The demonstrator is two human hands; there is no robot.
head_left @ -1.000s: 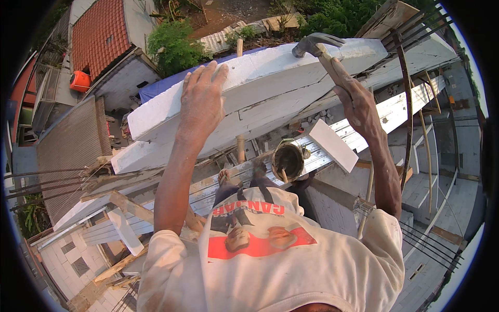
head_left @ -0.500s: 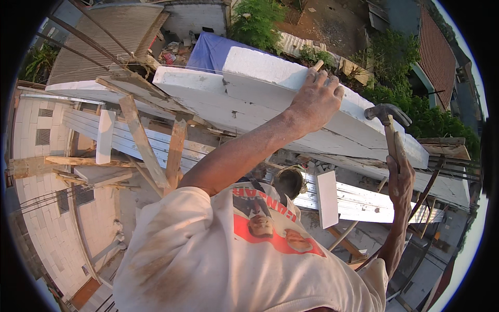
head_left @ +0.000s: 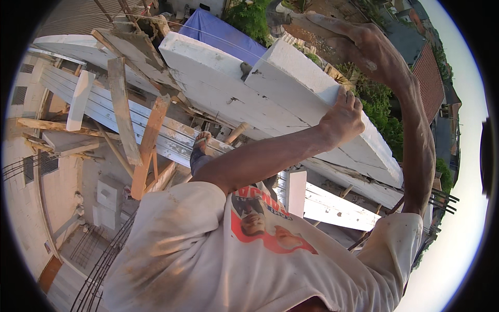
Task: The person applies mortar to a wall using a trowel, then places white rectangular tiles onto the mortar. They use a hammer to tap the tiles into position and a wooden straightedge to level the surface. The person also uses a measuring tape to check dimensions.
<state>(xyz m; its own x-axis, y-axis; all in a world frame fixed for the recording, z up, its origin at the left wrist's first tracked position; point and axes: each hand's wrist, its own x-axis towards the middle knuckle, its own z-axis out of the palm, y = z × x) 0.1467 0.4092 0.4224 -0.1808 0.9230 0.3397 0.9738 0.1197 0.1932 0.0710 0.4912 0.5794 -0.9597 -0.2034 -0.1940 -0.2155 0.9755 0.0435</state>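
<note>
A wall of white lightweight blocks (head_left: 218, 88) runs diagonally in front of me. My left hand (head_left: 342, 118) is closed over the top edge of its raised white block (head_left: 296, 78), fingers curled over the far side; anything small under them is hidden. Above the wall's far side, my right hand (head_left: 364, 44) is raised with a hammer (head_left: 278, 14) in its grip. The hammer's dark metal head points left, towards the top of the view, and part of its handle blends with the ground behind. A grey dab of mortar (head_left: 246, 68) sits beside the raised block's left end.
Below the wall lies a ribbed metal plank (head_left: 171, 148), where a sandalled foot (head_left: 201, 139) rests. Wooden boards (head_left: 150, 148) stand at the left. A loose white block (head_left: 296, 192) leans by the plank. Beyond the wall are a blue tarp (head_left: 223, 41) and bushes.
My right hand has swung the hammer up and left from beside the wall's right end. My left hand shifted slightly right; the small wooden piece at its fingers no longer shows. The view has turned.
</note>
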